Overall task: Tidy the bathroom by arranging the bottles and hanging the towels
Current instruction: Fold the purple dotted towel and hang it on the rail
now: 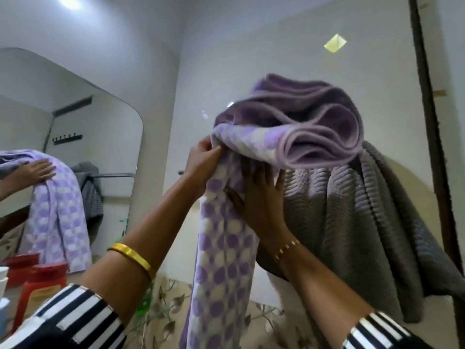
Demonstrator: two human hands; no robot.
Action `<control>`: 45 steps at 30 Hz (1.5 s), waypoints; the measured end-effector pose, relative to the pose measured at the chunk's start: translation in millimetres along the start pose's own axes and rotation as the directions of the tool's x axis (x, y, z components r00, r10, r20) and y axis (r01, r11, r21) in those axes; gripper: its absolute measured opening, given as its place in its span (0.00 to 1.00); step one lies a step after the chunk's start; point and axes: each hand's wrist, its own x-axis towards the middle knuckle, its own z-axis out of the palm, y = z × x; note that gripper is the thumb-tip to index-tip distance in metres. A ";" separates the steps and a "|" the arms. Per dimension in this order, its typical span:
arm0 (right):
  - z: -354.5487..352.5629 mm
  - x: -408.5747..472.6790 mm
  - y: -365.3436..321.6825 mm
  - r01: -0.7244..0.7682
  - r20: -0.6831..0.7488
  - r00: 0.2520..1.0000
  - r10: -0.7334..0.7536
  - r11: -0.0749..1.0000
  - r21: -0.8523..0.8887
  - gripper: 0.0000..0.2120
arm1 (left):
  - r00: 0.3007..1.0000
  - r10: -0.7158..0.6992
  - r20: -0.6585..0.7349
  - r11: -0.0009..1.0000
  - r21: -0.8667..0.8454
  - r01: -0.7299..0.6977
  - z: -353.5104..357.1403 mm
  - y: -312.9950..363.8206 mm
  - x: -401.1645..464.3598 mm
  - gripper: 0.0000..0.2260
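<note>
Frame centre: left hand (203, 159) pinches the purple dotted towel (226, 248) at its fold; right hand (259, 197) presses flat, steadying it for hanging beside the grey towel (352, 222).

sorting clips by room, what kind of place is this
Most likely a home bathroom: a large rounded wall mirror, a purple dotted terry towel and a grey ribbed towel hanging at the wall, and red bottles by the mirror.

Head view, upward, close to wall
</note>
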 end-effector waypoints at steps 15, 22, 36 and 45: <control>111.2 139.7 30.2 -0.023 0.534 0.837 -0.120 0.967 0.253 0.26 | 0.987 0.160 -0.037 0.810 0.577 -0.110 -6.1 -114.8 82.6 0.21; 94.4 169.4 45.4 -0.154 0.801 0.592 -0.086 0.964 0.218 0.27 | 0.997 0.081 0.020 0.770 0.634 -0.075 -2.6 -123.5 118.4 0.17; 126.4 168.9 59.0 -0.459 0.734 0.669 0.118 0.842 0.283 0.14 | 0.951 -0.284 0.124 0.636 0.766 0.090 1.2 -123.1 168.0 0.12; 121.4 154.3 50.8 0.057 0.220 0.970 -0.105 0.975 0.216 0.16 | 0.904 -0.350 0.245 0.601 0.799 0.016 -3.9 -118.4 175.4 0.11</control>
